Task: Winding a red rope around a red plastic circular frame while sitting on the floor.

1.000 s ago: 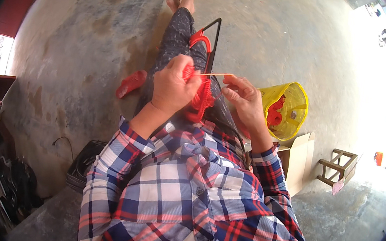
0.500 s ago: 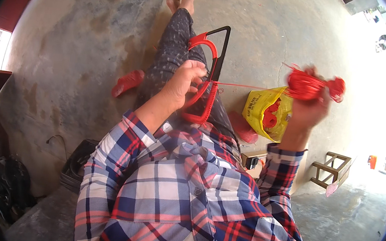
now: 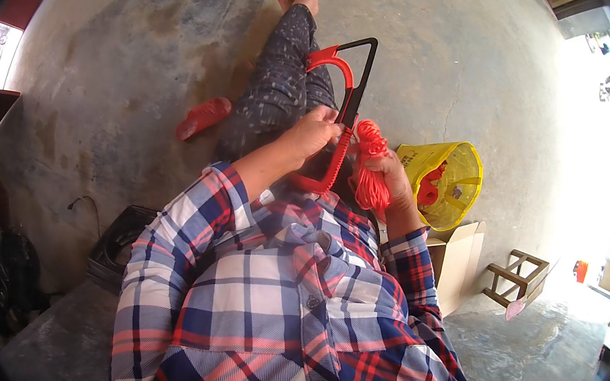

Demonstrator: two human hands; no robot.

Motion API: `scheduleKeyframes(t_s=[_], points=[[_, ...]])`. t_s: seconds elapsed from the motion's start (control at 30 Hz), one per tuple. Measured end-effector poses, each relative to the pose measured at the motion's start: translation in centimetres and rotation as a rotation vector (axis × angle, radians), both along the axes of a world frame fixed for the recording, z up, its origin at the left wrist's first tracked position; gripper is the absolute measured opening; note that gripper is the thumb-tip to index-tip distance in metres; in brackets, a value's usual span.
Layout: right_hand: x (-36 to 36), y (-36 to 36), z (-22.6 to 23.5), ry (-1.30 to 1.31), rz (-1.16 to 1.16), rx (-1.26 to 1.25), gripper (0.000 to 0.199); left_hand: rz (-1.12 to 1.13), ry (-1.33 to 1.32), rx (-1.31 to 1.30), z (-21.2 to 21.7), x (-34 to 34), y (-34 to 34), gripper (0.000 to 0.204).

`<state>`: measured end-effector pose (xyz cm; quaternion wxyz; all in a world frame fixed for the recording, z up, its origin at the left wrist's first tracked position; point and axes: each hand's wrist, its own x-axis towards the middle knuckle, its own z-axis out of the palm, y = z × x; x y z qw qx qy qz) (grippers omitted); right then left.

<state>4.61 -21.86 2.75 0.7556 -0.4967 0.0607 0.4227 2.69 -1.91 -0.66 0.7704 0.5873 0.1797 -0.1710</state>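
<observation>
A red and black curved frame stands over my lap, with red cord wound in tight turns along its lower side. At the top of the wound part, my left hand has its fingers closed on the frame. A looped bundle of red cord is gripped in my right hand, just right of the frame. The gap between bundle and frame is small, and the strand joining them is hard to make out. Some right-hand fingers are hidden by the bundle.
A yellow bucket-like container with red items inside stands right of my hands. Near it are an open cardboard box and a wooden stool. A red slipper lies left of my outstretched legs. Dark crates sit lower left.
My right hand has come in from the far right with the cord bundle, close to the frame. The taut strand no longer spans a wide gap. My left hand has moved slightly right.
</observation>
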Motion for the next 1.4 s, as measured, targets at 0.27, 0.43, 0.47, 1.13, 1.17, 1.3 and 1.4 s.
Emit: scheduleKeyframes(t_s=[0.27,0.43,0.47,1.13,1.17,1.3,1.4], points=[[1.2,-3.2,5.9,-0.298,-0.157,-0.128,0.019,0.074,0.167,-0.298,-0.5,0.6,0.0,0.003],[-1.2,-5.6,3.1,-0.366,-0.2,-0.109,0.016,0.088,0.189,-0.377,-1.4,0.2,0.2,0.004],[-1.2,-5.9,1.7,-0.304,-0.276,-0.186,0.015,0.087,0.189,-0.369,-1.3,0.0,0.5,0.004],[-2.3,-1.2,1.0,-0.093,0.071,0.513,0.057,0.356,-0.43,-0.485,11.6,-1.2,4.3,0.034],[-1.5,-2.1,0.6,-0.02,-0.068,0.614,0.053,0.393,-0.528,-0.407,11.7,-1.0,5.4,0.033],[3.6,-5.3,-3.3,-0.138,-0.219,0.324,0.034,0.349,-0.639,0.363,8.5,-2.2,8.6,0.026],[3.8,-3.4,-4.0,-0.503,0.149,-0.306,0.029,-0.329,-0.877,1.149,6.7,-3.0,8.0,0.024]])
